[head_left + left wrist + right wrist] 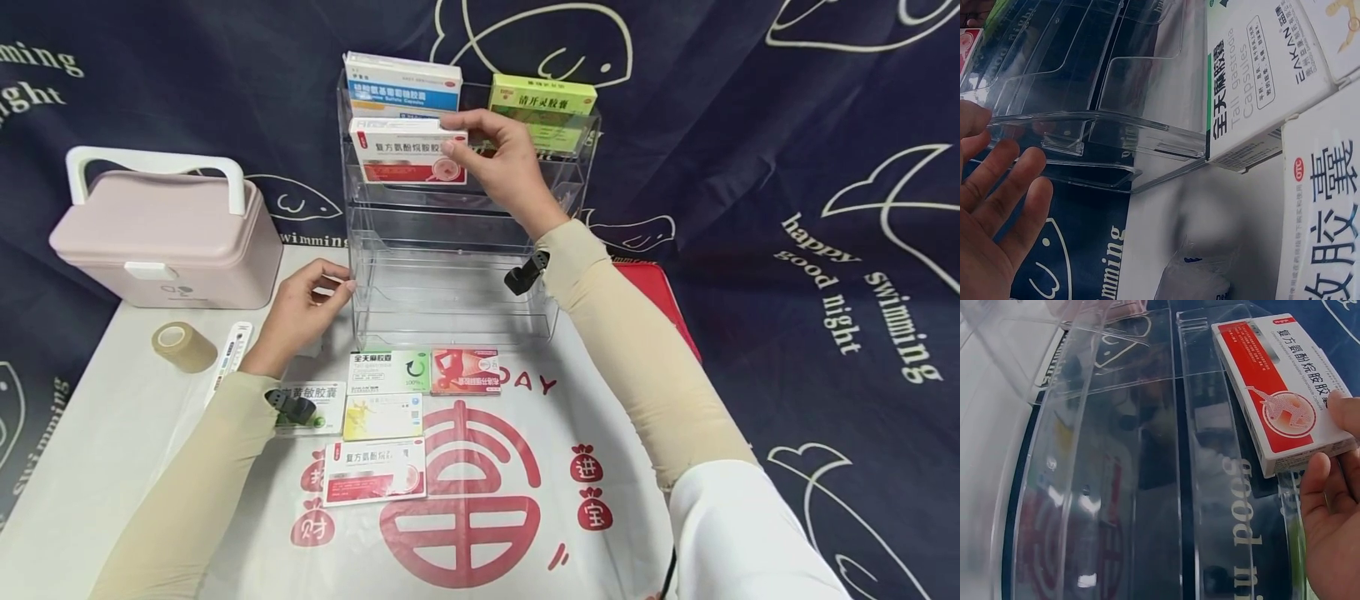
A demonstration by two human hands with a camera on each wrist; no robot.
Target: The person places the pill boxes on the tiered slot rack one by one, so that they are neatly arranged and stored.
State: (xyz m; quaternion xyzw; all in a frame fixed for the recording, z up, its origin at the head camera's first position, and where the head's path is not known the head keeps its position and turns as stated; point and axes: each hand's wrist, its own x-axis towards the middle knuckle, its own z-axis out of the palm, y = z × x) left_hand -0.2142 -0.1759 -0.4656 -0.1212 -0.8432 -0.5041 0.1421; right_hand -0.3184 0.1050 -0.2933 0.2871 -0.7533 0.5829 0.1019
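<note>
My right hand (510, 162) pinches the right end of a white and red medicine box (397, 154) between thumb and fingers. This box stands upright at the upper left of a clear stepped display rack (457, 221), below a blue and white box (405, 87). In the right wrist view the red front of the held box (1285, 394) faces the camera, with the fingers at its lower edge. Against the rack's left side, my left hand (307, 304) has its fingertips right at the edge. The left wrist view shows those fingers (997, 181) spread and loosely bent.
A green box (543, 108) stands at the rack's top right. Several medicine boxes lie before the rack, among them a red one (465, 372) and another white and red one (375, 472). A pink case (165, 233) and a tape roll (183, 346) are at left.
</note>
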